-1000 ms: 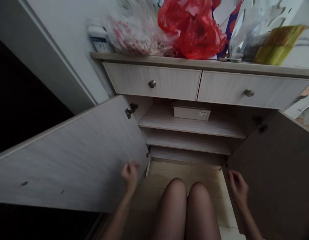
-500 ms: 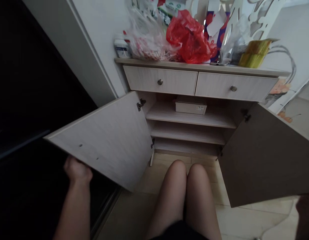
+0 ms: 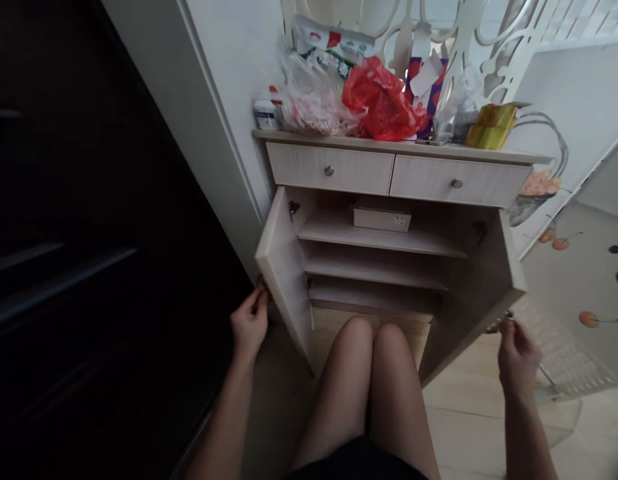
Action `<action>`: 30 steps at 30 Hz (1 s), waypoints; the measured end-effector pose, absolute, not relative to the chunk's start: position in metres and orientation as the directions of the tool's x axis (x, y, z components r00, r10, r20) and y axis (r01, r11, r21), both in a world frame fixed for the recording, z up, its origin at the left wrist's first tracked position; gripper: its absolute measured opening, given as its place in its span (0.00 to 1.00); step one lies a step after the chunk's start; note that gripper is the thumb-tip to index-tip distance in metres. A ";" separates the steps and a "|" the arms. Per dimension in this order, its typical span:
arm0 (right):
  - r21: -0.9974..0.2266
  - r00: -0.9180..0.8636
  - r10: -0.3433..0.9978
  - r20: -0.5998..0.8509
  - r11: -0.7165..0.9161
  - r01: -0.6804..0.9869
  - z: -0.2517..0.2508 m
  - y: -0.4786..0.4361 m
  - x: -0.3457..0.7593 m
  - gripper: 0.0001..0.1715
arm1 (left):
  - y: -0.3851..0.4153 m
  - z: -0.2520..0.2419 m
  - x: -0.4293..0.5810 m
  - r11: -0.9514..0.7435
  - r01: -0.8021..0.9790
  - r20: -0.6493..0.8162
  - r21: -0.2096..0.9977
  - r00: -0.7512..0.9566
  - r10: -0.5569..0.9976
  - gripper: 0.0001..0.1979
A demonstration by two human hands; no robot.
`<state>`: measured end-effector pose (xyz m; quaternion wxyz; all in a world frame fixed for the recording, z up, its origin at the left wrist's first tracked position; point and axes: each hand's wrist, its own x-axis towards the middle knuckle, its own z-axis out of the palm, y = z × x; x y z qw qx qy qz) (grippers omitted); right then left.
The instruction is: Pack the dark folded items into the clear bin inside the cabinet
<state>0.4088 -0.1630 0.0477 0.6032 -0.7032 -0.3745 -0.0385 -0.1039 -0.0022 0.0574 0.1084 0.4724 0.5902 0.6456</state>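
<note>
Watching from my end: both doors of the low cabinet (image 3: 489,156) are swung out toward me and I've got one in each hand. My left hand (image 3: 249,325) is down at the near left, fingers pinched together at the outer edge of the left door (image 3: 285,263). Whatever it's pinching sits behind the door edge, so I can't tell if that's a knob or just the panel. My right hand (image 3: 517,352) is at the near right, fingertips closed on a small knob (image 3: 507,315) on the outer face of the right door (image 3: 471,313). Both doors stand about edge-on to me, either side of my bare knees (image 3: 371,347), which sit right in front of the opening. Inside there are three shelves, and only the top shelf (image 3: 333,230) has anything on it: a flat pale box (image 3: 382,217) toward the back, roughly centred. Above the doors are two shut drawers, the left drawer (image 3: 330,170) and the right drawer (image 3: 459,182), each with a round knob. The top is cluttered: a clear plastic bag (image 3: 311,107) at the left, a red bag (image 3: 383,100) touching it in the middle, and a yellow-green packet (image 3: 491,125) further right. A big dark door (image 3: 89,233) fills the left side.
</note>
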 end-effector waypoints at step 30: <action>-0.546 0.405 0.763 0.503 -0.083 0.834 0.107 0.134 0.278 0.24 | 0.173 0.087 0.166 -0.378 0.723 0.483 0.579 0.070 0.873 0.12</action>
